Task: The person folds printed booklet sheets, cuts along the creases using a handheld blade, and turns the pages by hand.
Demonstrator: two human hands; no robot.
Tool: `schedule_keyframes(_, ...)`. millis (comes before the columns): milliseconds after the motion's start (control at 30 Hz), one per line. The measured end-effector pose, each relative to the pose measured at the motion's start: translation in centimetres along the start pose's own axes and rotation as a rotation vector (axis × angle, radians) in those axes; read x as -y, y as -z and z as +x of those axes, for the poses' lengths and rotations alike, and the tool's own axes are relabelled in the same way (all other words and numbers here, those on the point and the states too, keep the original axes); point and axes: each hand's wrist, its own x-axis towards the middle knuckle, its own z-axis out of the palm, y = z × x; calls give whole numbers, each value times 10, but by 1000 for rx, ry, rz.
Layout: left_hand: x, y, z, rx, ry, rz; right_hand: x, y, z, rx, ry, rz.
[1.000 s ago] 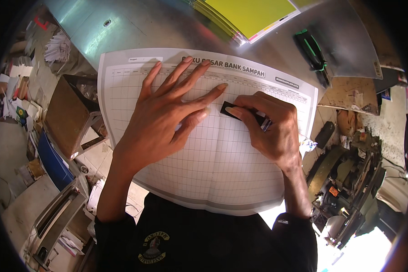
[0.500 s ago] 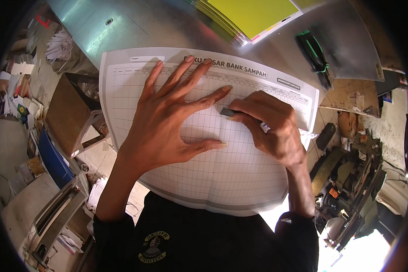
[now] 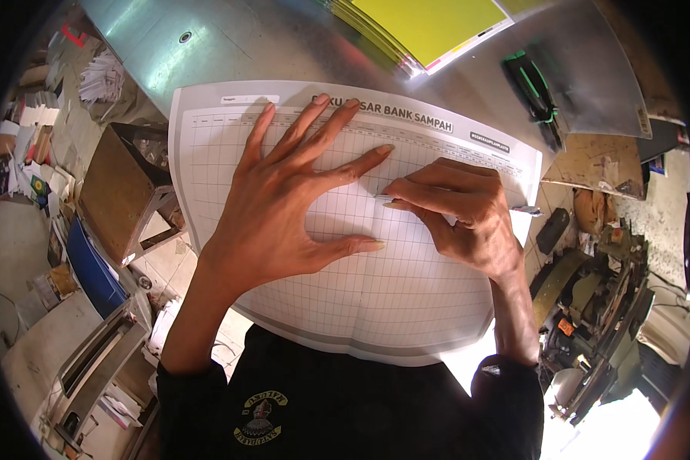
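Note:
A large white sheet [image 3: 422, 299] printed with a grid table and a title along its far edge lies under both my hands, a faint crease running down its middle. My left hand [image 3: 276, 199] rests on its left half, fingers spread and thumb reaching toward the crease. Over the right half, my right hand [image 3: 460, 215] pinches a thin, flat, greyish piece [image 3: 381, 196] at the crease. The fingers hide most of this piece, so its kind cannot be told. A dark, narrow end [image 3: 526, 210] sticks out on the far side of that hand.
The metal table [image 3: 230, 46] carries a stack of yellow-green printed sheets [image 3: 437, 27] and a green-and-black hand tool [image 3: 530, 86]. A brown box [image 3: 119, 199] and a blue panel [image 3: 92, 268] stand left; dark machine parts [image 3: 590, 307] crowd the right floor.
My right hand has turned slightly and shifted a little to the right; the piece in its fingers now shows only a thin edge. My left hand stays in place.

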Motion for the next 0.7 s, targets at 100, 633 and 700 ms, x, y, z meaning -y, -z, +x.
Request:
schedule_keyframes(100, 0, 0, -1, 1, 1, -4, 1, 0, 0, 4, 14, -17)
schedule_keyframes(633, 15, 20, 5, 7, -19, -30, 36, 21, -22, -134, -475, -73)
schedule_keyframes(700, 17, 21, 30, -254, -14, 27, 36, 20, -32, -229, -475, -58)
